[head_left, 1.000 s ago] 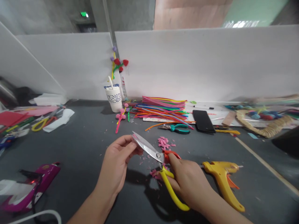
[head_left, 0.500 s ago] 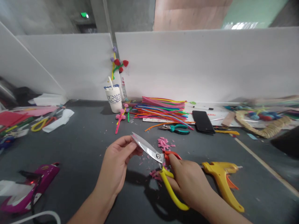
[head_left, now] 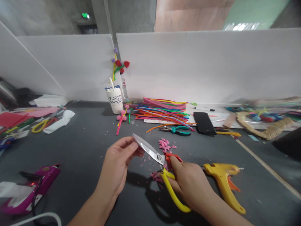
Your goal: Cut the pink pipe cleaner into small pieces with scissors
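Note:
My right hand [head_left: 191,180] is closed around the handles of a pair of scissors [head_left: 150,151], one handle red and the other yellow. The blades point up and left, with the tip by the fingers of my left hand [head_left: 119,161]. Those fingers are pinched together behind the blades; what they hold is hidden. Short pink pipe cleaner pieces [head_left: 164,145] lie in a small pile beyond the scissors. More pink bits [head_left: 156,176] and fine fluff are scattered on the dark table under the blades.
Behind lie a bundle of colourful pipe cleaners [head_left: 162,110], teal pliers [head_left: 180,130] and a black phone [head_left: 204,122]. A yellow glue gun [head_left: 223,182] rests at right, a magenta device [head_left: 39,185] at left. A white cup [head_left: 114,99] stands near a pink pipe cleaner flower [head_left: 121,119].

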### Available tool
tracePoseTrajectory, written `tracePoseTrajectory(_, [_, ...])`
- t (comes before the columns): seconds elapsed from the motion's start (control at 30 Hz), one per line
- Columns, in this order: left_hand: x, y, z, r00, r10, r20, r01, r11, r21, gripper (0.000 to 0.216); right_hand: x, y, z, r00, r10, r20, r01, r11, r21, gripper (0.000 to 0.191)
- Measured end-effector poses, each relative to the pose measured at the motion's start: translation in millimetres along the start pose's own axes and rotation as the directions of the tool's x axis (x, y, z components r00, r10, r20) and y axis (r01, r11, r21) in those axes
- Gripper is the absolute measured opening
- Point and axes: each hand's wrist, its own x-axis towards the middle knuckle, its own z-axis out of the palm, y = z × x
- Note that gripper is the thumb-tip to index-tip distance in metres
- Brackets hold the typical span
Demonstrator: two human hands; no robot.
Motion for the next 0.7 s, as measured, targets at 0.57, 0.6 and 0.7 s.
tracePoseTrajectory(0.57, [-5,-5,8,0.953,-0.232,0.197,0.217,0.972,0.094,0.006,9,-2,-14,0.945,0.245,0.215,-0.317,0.538,0.781,0.016])
tracePoseTrajectory(0.6, [-7,-7,10,0.928,-0.28,0.246,0.261,0.959,0.107,0.006,10,-2,-16,0.927,0.266,0.264,-0.361,0.446,0.819,0.013])
tracePoseTrajectory(0.7, [-12,-15,15,0.845,-0.384,0.372,0.354,0.923,0.148,0.007,11,-2,-21,0.877,0.256,0.407,-0.46,0.203,0.864,0.014])
